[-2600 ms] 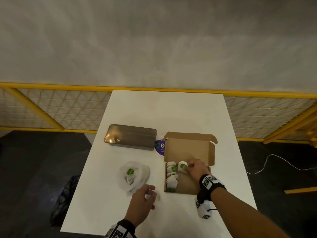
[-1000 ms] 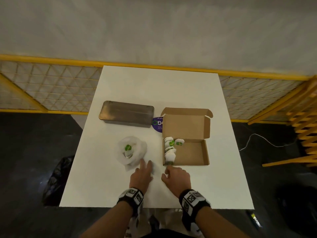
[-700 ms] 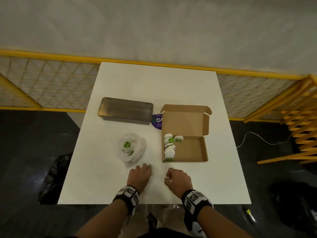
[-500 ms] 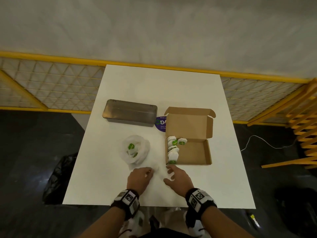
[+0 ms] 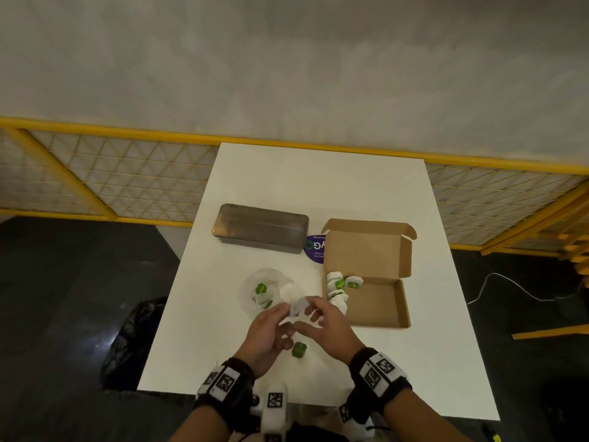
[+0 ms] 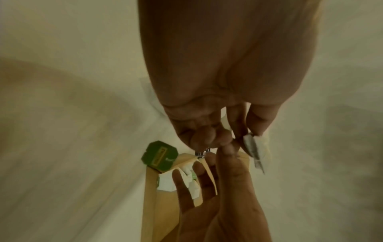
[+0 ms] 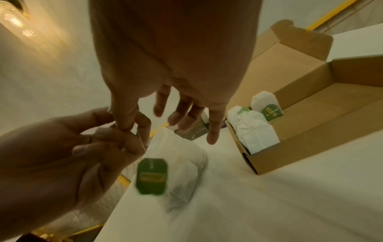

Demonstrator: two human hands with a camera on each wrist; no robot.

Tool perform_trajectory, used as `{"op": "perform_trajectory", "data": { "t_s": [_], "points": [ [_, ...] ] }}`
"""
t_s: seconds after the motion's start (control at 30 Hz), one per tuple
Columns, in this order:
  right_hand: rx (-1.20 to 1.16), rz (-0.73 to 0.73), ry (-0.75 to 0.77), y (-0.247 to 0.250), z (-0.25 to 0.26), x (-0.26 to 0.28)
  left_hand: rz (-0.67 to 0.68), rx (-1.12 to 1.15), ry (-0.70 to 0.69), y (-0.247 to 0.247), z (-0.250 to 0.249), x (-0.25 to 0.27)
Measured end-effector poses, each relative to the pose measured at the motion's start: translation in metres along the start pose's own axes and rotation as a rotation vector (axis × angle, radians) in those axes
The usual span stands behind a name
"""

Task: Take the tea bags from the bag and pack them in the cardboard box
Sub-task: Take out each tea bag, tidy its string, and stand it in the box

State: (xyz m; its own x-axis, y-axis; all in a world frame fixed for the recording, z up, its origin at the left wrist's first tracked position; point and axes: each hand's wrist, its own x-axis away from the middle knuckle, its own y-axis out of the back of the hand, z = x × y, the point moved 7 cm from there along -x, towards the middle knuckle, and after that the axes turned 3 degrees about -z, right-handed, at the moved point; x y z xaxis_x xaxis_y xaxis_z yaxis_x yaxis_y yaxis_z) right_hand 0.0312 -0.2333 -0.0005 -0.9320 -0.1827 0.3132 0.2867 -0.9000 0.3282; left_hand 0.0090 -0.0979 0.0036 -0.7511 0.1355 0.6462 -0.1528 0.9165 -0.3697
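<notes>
A white surface [image 5: 318, 193] carries a closed grey metal tin [image 5: 259, 228] at about 11 o'clock from its middle, long side running left to right. Just right of the tin, at 12 o'clock, lies a round purple sticker [image 5: 315, 248] with white print, partly hidden. Behind the surface, at 12 o'clock, a yellow rail [image 5: 127, 132] runs across over wire mesh panels [image 5: 127, 183]. On the dark floor [image 5: 63, 298], a black bag [image 5: 134, 339] sits at 8 o'clock and a white cable [image 5: 510, 282] at 3 o'clock.
</notes>
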Motion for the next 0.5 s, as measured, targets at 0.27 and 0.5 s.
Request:
{"op": "perform_trajectory", "data": {
  "t_s": [0.27,0.5],
  "points": [
    [-0.041,0.102,-0.05,-0.011,0.007,-0.005,0.011,0.012,0.088,-0.011,-0.005,0.004],
    [-0.024,0.018,-0.091,0.006,0.001,-0.009,-0.112,-0.1,-0.083,-0.006,-0.025,0.0]
  ]
}}
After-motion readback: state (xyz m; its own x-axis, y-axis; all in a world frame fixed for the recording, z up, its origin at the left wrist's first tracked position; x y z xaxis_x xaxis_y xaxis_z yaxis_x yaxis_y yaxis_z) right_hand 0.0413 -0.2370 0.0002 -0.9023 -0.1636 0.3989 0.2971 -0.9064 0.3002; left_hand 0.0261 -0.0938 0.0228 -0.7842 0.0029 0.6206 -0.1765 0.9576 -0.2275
